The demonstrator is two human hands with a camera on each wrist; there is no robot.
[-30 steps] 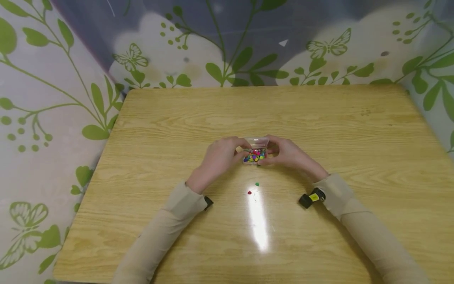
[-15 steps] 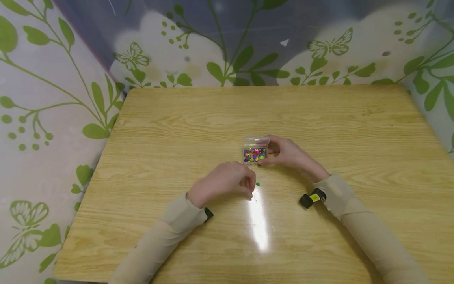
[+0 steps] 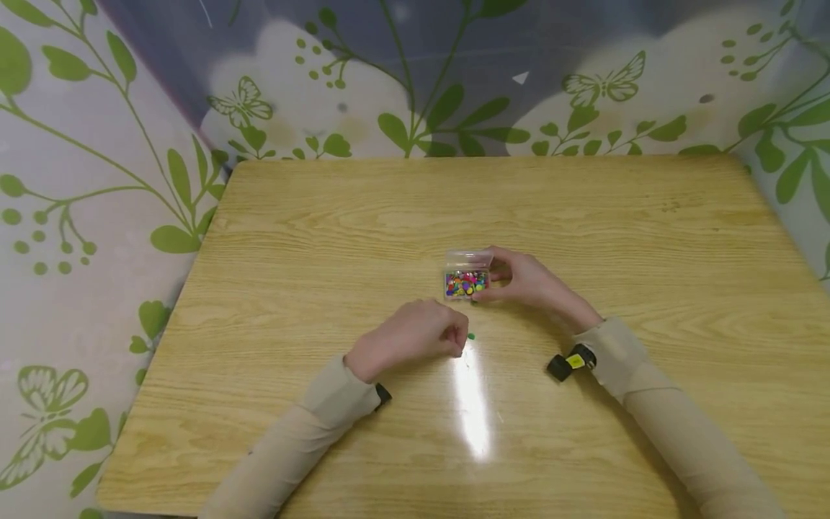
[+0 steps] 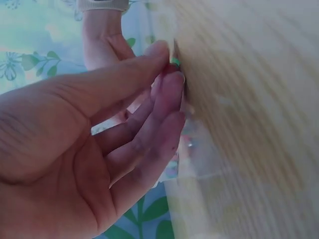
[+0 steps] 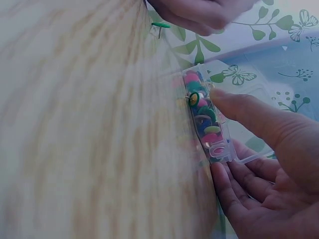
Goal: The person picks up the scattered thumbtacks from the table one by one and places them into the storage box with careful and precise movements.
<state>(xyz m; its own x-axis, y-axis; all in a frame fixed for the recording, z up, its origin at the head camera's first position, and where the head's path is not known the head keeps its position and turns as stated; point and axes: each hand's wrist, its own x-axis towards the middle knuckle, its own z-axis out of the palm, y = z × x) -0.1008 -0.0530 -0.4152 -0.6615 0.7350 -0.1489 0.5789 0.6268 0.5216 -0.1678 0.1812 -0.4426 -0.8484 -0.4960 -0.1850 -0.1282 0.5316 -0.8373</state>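
My right hand (image 3: pixel 528 281) grips the right end of a small clear plastic box (image 5: pixel 227 137), thumb at the front rim and fingers behind. Its lid stands open, and many-coloured thumbtacks (image 3: pixel 466 284) fill it. In front of the box, my left hand (image 3: pixel 415 330) is low over the table with thumb and forefinger brought together. A bit of red thumbtack (image 4: pixel 171 68) shows between those fingertips, mostly hidden. Just beyond them lies a green thumbtack (image 3: pixel 471 336), seen head up with its pin below in the right wrist view. Another thumbtack (image 5: pixel 193 99), green and gold, lies against the box's front.
The wood-grain table (image 3: pixel 311 216) runs back to a wall (image 3: pixel 363 86) with leaf and butterfly patterns. A bright light reflection (image 3: pixel 473 411) crosses the tabletop near me. A black wrist camera (image 3: pixel 567 363) sits beside the right cuff.
My left hand has left the box's left side and come down toward me to where the red thumbtack lay. My right hand has stayed on the box.
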